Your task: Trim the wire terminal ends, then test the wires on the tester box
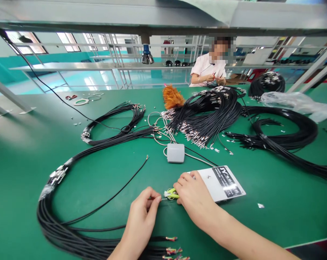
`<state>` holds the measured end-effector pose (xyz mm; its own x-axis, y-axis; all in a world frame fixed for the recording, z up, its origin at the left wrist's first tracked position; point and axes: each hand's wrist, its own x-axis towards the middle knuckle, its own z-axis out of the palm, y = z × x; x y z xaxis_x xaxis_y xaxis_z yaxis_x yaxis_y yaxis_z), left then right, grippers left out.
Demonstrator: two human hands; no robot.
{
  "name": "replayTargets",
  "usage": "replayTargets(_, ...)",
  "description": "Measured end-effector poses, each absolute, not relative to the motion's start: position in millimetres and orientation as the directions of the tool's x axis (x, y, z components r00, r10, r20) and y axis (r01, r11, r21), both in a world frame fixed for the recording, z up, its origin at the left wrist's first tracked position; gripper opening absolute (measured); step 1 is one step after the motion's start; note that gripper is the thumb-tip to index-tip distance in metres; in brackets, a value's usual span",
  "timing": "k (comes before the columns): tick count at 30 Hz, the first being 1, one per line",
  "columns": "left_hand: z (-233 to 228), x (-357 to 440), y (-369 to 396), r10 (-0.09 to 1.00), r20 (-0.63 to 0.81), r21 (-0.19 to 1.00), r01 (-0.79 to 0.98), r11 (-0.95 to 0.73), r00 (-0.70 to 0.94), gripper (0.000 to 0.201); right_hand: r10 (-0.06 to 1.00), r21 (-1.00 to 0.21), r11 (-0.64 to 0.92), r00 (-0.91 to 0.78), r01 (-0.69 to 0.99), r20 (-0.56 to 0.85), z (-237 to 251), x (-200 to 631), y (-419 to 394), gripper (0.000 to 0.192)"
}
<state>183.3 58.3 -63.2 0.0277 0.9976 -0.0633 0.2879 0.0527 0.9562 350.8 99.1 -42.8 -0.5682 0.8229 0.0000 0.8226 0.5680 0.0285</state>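
My left hand [142, 216] pinches the end of a thin wire between thumb and forefinger, low in the middle of the green table [22, 159]. My right hand [193, 198] grips a small yellow-green cutting tool [171, 194] whose tip meets that wire end. A single black cable [117, 191] runs from near my left hand up toward the table's middle. A white card with a black label [223, 182] lies just right of my right hand. Stripped cable ends with coloured cores [174, 249] lie below my left wrist.
A big loop of black cables [52, 216] lies at left. A grey box [175, 152] sits in the middle, terminal-tipped wire bundles [204, 115] and coils [288, 137] beyond. An orange duster [171, 97] and a plastic bag [296, 101] lie farther back. Another person [209, 68] works at the far edge.
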Motion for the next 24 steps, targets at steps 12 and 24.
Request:
replayTargets(12,-72,189,70,0.999,-0.038,0.926,0.375,0.042,-0.017,0.021,0.814,-0.008,0.581,-0.581,0.814,-0.027,-37,350,103,0.008)
replayTargets(24,-76,193,73,0.999,-0.036,0.915,0.401,0.032,0.003,0.019,0.829,0.025,0.559,-0.558,0.829,-0.033,-37,347,101,0.005)
